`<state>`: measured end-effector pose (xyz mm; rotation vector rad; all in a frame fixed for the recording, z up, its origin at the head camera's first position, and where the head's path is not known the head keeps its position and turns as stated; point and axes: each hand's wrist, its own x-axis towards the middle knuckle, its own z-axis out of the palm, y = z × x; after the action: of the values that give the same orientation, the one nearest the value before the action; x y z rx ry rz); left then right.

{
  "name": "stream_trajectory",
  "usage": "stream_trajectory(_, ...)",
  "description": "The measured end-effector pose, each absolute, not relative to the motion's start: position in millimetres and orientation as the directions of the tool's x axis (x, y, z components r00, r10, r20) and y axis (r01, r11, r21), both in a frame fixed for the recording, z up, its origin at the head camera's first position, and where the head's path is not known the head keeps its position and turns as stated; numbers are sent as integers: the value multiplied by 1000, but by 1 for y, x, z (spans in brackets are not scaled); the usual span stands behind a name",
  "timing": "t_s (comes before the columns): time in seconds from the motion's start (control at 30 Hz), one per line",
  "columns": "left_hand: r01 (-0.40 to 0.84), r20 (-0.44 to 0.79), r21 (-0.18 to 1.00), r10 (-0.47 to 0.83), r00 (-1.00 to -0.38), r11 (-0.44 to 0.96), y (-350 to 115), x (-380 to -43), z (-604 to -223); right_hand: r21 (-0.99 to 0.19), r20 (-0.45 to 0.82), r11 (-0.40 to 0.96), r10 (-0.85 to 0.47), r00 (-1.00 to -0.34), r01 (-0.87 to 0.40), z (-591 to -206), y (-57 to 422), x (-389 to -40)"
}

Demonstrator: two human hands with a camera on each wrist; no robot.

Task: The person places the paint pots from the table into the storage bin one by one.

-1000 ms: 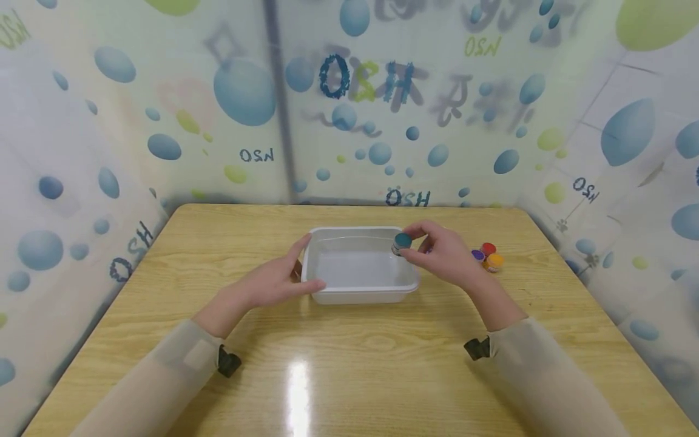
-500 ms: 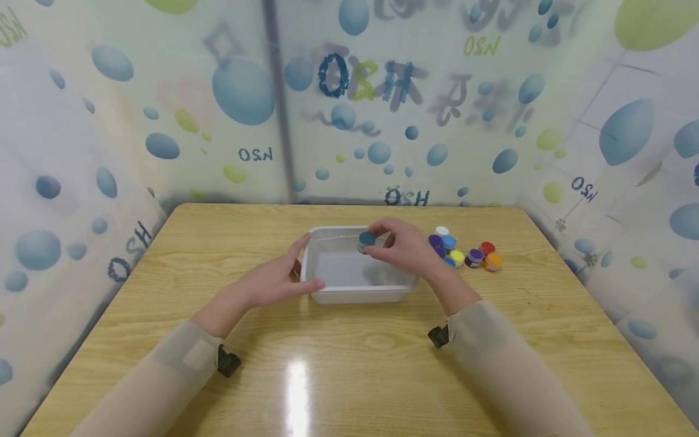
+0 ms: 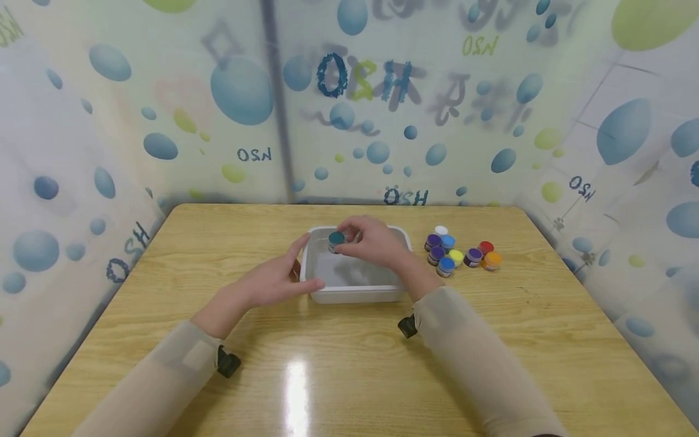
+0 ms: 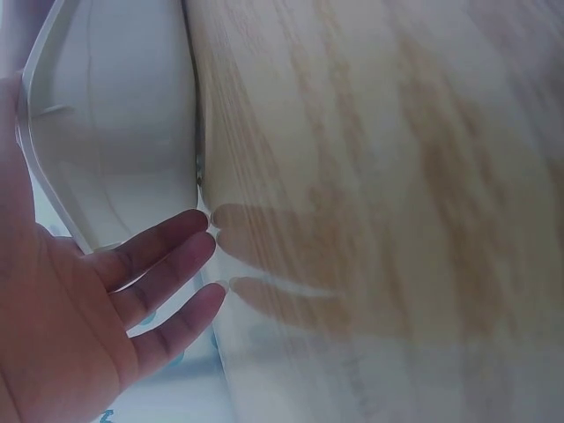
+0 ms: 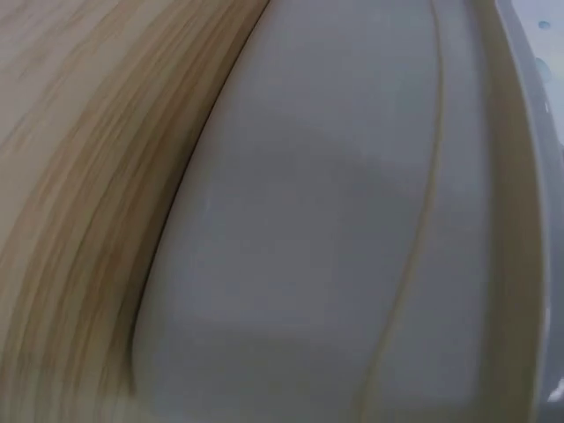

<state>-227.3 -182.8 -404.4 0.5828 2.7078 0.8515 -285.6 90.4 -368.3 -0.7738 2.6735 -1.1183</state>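
Observation:
A white plastic tub (image 3: 357, 295) stands on the wooden table. At its left end my left hand (image 3: 277, 280) rests against it, thumb along the front rim and index finger along the side. In the left wrist view the other fingers (image 4: 172, 256) are straight and spread, their tips at the table by the tub's base. Between thumb and fingers my right hand (image 3: 377, 244) pinches a small paint jar (image 3: 335, 242) with a teal lid, over the tub's back left part. The right wrist view has only the tub's outer wall (image 5: 291, 194) and table; the hand is out of sight.
Right of the tub stands a loose group of similar small jars with purple, blue and white lids and a yellow jar (image 3: 455, 258). A purple-lidded jar (image 3: 472, 257), a red jar (image 3: 485, 247) and an orange jar (image 3: 492, 261) stand farther right. Patterned curtains (image 3: 349, 152) enclose the table.
My right hand has carried the teal-lidded paint jar leftward across the tub, from its right end to its left part. The jars on the right have come into view. My left hand stays put.

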Motion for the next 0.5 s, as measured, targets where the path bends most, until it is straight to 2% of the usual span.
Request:
stream_trajectory(0.2,299,-112,598,447,-888,744,-182,-227,-403,-730,-39,601,-512,-858,-325,-369,77,-289)
stream_trajectory(0.5,304,-101,609,452,-886,732,-183,-226,-404,-729,-116,609,-560,-821,-312,-379,65,-294)
